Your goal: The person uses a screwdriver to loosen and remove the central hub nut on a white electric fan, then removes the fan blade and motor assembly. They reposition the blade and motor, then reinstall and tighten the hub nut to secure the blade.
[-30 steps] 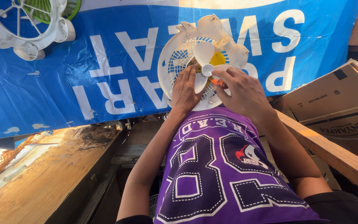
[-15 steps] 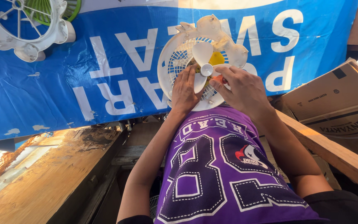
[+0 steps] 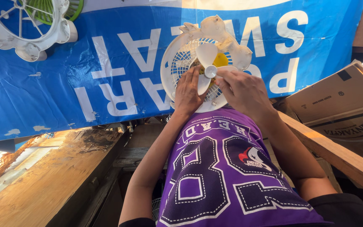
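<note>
Head view shows a small white fan (image 3: 204, 63) lying flat on a blue sheet (image 3: 64, 92), face up. Its blades (image 3: 206, 63) are on and uncovered; no front cover is on. The left hand (image 3: 188, 90) rests open on the fan's grille. The right hand (image 3: 242, 90) pinches the middle hub with its fingers (image 3: 221, 80). Another fan cage (image 3: 22, 25) lies far left of the fan.

The left hand (image 3: 188, 90) and right hand (image 3: 242, 90) cover the near part of the white fan (image 3: 206, 63), hiding its lower grille and whatever the fingertips grip. A second fan frame (image 3: 24, 27) at far left and the cardboard box (image 3: 341, 101) at right are cut off by the edges.
</note>
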